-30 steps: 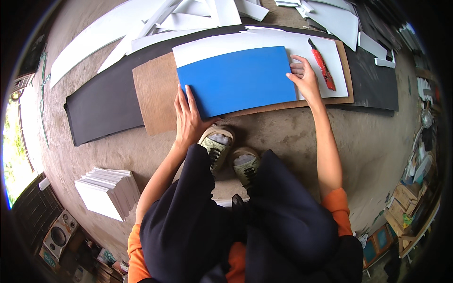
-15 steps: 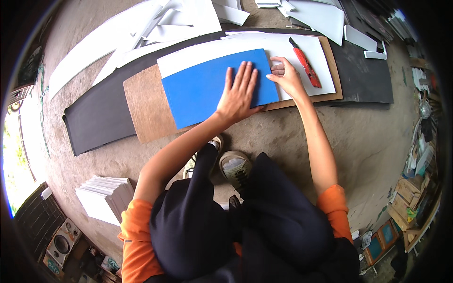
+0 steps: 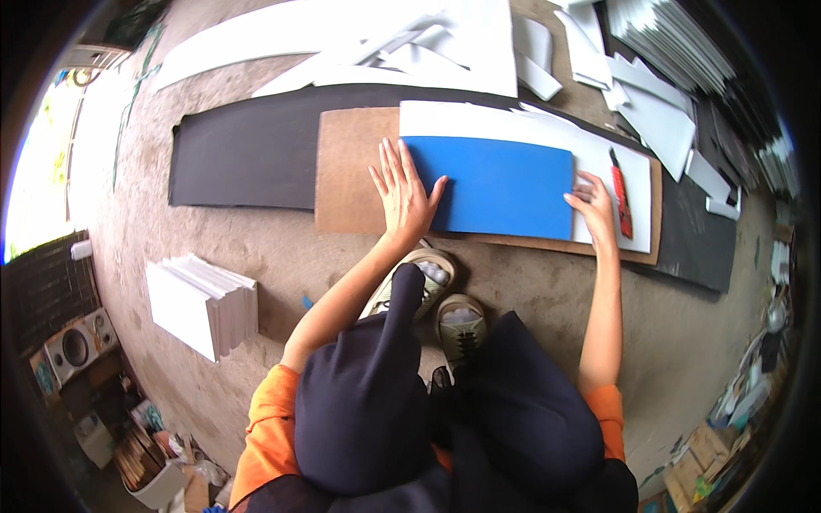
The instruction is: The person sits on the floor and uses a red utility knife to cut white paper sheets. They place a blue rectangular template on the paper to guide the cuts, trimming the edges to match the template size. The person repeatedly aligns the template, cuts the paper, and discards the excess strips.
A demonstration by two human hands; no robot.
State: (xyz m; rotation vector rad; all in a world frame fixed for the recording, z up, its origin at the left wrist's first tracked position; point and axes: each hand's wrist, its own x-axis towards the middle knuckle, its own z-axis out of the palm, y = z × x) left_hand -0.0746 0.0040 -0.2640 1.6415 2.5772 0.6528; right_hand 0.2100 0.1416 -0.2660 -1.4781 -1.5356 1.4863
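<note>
A rectangular blue panel [image 3: 505, 184] lies on a white sheet [image 3: 479, 120], which rests on a brown board [image 3: 352, 171]. My left hand [image 3: 404, 201] is spread flat at the panel's left end, fingers apart, covering part of that edge and the brown board. At the opposite end, my right hand [image 3: 596, 209] has its fingers curved and apart from the thumb, with the tips by the panel's right edge. Just right of this hand, a red utility knife [image 3: 621, 197] lies on the white sheet.
Under the brown board stretches a long black sheet [image 3: 244, 158]. White offcuts [image 3: 432, 51] lie beyond it, with more white pieces [image 3: 654, 115] at the far right. A stack of white panels [image 3: 201, 303] stands on the concrete floor at left, near a speaker [image 3: 79, 344].
My left hand has shifted from the middle of the blue panel to its left end. My right hand stays by the right edge. The whole view has turned and shifted.
</note>
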